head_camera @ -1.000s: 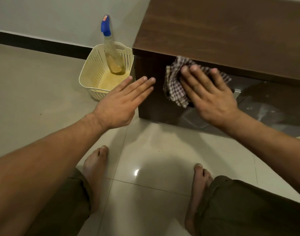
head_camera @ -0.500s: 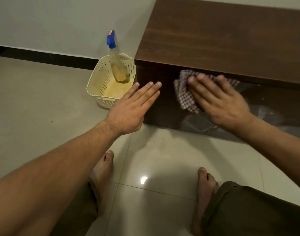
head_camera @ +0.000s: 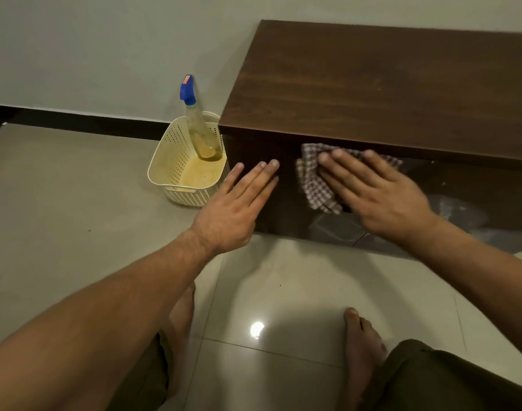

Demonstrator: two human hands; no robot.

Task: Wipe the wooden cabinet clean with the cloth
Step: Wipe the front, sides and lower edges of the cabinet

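Observation:
The dark wooden cabinet (head_camera: 387,84) stands low on the floor against the wall, its glossy front face turned toward me. My right hand (head_camera: 375,191) lies flat on a checked cloth (head_camera: 314,185) and presses it against the upper left part of that front face. Part of the cloth is hidden under the fingers. My left hand (head_camera: 239,206) is flat with straight fingers held together, its fingertips at the cabinet's front near the left corner, holding nothing.
A cream perforated basket (head_camera: 176,170) stands on the floor touching the cabinet's left side, with a blue-capped spray bottle (head_camera: 199,129) leaning inside it. My bare feet (head_camera: 362,348) and knees are on the shiny tiled floor (head_camera: 283,292) below.
My view has tilted up, so the cabinet, basket and hands sit lower in frame. The right hand stays pressed on the cloth, high on the front face near the left corner. The left hand stays flat.

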